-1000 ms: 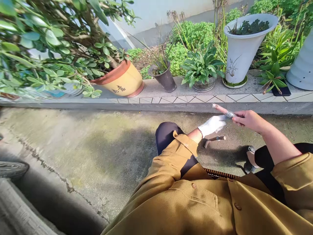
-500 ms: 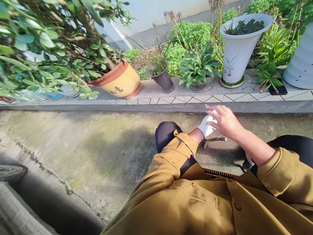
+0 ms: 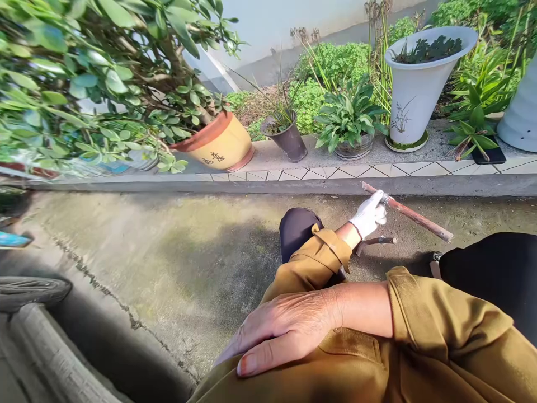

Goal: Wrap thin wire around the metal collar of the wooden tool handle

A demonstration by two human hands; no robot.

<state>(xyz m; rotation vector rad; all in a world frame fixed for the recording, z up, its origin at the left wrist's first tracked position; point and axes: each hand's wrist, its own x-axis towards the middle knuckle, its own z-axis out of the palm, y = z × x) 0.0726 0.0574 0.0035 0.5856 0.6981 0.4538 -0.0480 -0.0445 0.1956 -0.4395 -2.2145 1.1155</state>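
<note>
My left hand point(image 3: 369, 215), in a white knitted glove, is closed around a reddish-brown wooden stick point(image 3: 419, 220). A greyish wrap shows on the stick just beside the glove. The stick slants down to the right over the concrete. My right hand point(image 3: 285, 330) is bare and reaches across my body, fingers stretched out toward my left side; it holds nothing that I can see, and the fingertips are partly hidden. Below the glove, between my knees, a small bent tool with a short handle point(image 3: 384, 240) is partly covered by my left sleeve.
Along a tiled ledge point(image 3: 293, 174) stand a yellow pot point(image 3: 222, 143) with a large succulent, a dark tilted pot point(image 3: 289, 140), a leafy plant point(image 3: 352, 120) and a tall white pot point(image 3: 415, 101). A rolled grey object point(image 3: 33, 294) lies at lower left on cracked concrete.
My right hand has left the gloved left hand and moved down and left across my shirt. The stick in the glove now shows along its length. The view has shifted slightly left.
</note>
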